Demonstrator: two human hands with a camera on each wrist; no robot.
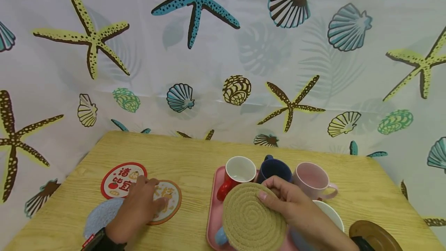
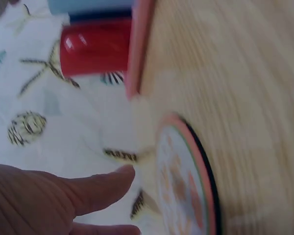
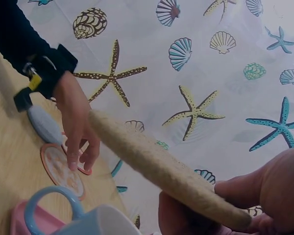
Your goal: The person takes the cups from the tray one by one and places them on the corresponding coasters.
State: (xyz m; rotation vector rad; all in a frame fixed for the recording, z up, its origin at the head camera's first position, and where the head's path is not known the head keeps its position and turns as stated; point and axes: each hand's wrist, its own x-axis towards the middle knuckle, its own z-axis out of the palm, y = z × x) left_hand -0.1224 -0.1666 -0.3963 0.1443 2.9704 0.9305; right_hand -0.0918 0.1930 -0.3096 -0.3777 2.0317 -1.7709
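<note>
My right hand [image 1: 296,208] pinches a round tan woven coaster [image 1: 252,220] between thumb and fingers, tilted above a pink tray [image 1: 210,220] with mugs. In the right wrist view the coaster [image 3: 161,164] appears nearly edge-on. At the left, my left hand [image 1: 139,204] hovers at two printed round coasters, one red-rimmed [image 1: 116,179] and one orange-rimmed [image 1: 173,204]. Its thumb and fingers are apart in the left wrist view, with nothing between them. A fuzzy blue-grey coaster [image 1: 99,216] lies beside that wrist, partly covered by it.
On the tray stand a red mug with white inside [image 1: 240,169], a navy mug [image 1: 275,169] and a light blue mug [image 3: 100,223]. A pink mug [image 1: 311,181] and a white-rimmed one [image 1: 331,212] are farther right. A round brown item [image 1: 374,237] lies at front right.
</note>
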